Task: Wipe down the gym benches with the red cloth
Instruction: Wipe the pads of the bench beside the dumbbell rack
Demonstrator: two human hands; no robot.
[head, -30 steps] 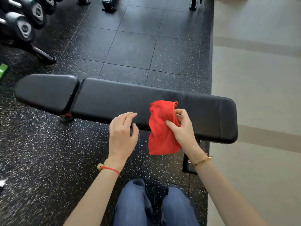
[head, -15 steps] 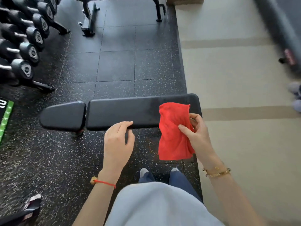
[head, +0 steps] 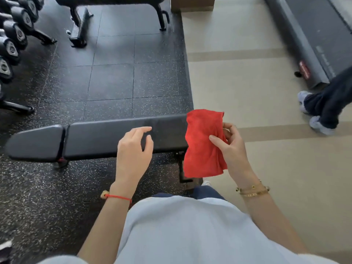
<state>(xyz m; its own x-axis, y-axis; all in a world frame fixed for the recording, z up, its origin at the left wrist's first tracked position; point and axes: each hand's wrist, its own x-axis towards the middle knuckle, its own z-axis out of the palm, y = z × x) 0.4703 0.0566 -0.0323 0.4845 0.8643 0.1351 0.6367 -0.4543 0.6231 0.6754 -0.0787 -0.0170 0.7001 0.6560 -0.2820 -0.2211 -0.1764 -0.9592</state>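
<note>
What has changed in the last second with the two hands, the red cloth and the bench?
The view rose and pulled back, so the near bench looks farther away. The left hand lifted off the bench edge and now hovers open above it. Another person's legs came in at right. Unchanged: the right hand keeps its grip on the hanging red cloth.

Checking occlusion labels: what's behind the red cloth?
The red cloth, held by the right hand, covers the right end of the near bench. A bench foot shows below. The pad's end itself is hidden.
</note>
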